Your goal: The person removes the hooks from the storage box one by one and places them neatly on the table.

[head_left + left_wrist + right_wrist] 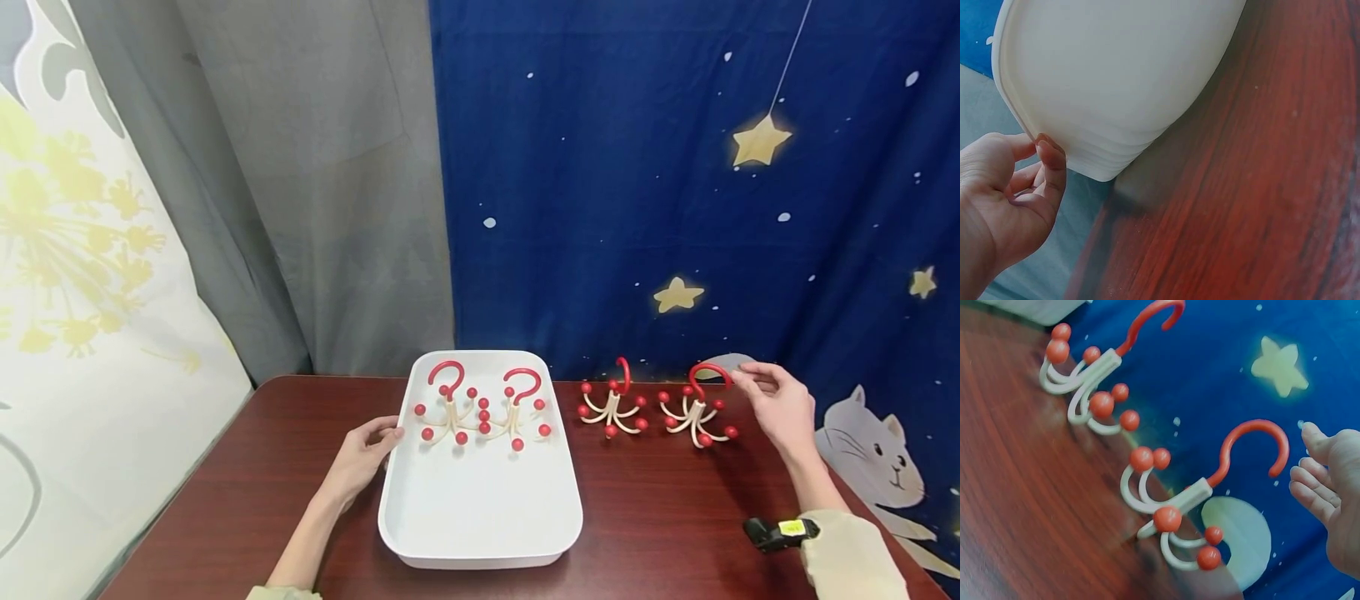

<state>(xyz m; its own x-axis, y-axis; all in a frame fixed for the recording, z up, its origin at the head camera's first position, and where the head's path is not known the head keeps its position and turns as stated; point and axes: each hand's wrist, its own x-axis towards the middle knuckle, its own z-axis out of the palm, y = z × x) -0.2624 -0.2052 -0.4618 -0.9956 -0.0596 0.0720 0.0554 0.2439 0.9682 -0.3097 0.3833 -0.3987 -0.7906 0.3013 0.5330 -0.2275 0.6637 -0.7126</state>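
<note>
My left hand (pixel 363 460) pinches the left rim of a white tray (pixel 480 517) between thumb and fingers; the left wrist view shows this grip at the tray's edge. Inside the tray stand two multi-arm hook hangers, a left one (pixel 451 414) and a right one (pixel 513 417), with cream arms, red ball tips and red top hooks. Two alike stand on the table right of the tray: the nearer hanger (pixel 612 407) and the far right hanger (pixel 697 412). Beside the latter's red hook is my right hand (pixel 780 408), fingers loosely bent, a small gap apart in the right wrist view.
The dark red wooden table (pixel 645 517) ends at a blue star-patterned curtain (pixel 585 167) behind. A grey curtain (pixel 337 208) hangs to its left. A black strap device (pixel 776 533) is on the right wrist.
</note>
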